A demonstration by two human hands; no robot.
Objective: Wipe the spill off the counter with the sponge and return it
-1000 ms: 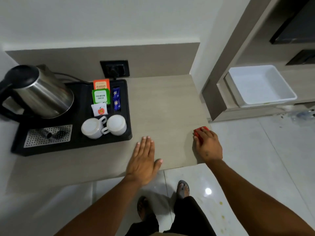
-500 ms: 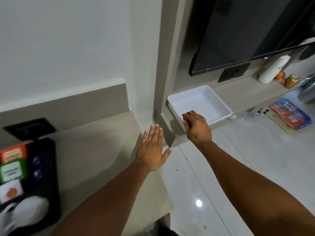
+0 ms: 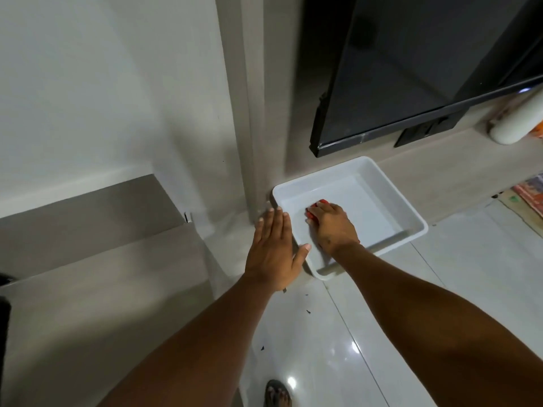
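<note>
My right hand [image 3: 332,226] is inside the white rectangular tray [image 3: 411,214], closed over a red sponge [image 3: 316,207] of which only a small edge shows past the fingers. The sponge is down near the tray's floor. My left hand [image 3: 274,249] hovers flat with fingers apart beside the tray's left rim, holding nothing. The beige counter [image 3: 102,289] lies at the lower left, and no spill is visible on it.
The tray sits on a low beige shelf [image 3: 455,174] under a black TV screen [image 3: 426,63]. A white bottle [image 3: 514,124] and a wall socket [image 3: 423,132] are at the right. Glossy white floor tiles [image 3: 440,289] lie below, with my foot [image 3: 277,393] showing.
My view swung right from the counter and kettle tray to the shelf. My right hand carried the sponge from the counter edge over the tray rim and down into the tray; my left hand followed.
</note>
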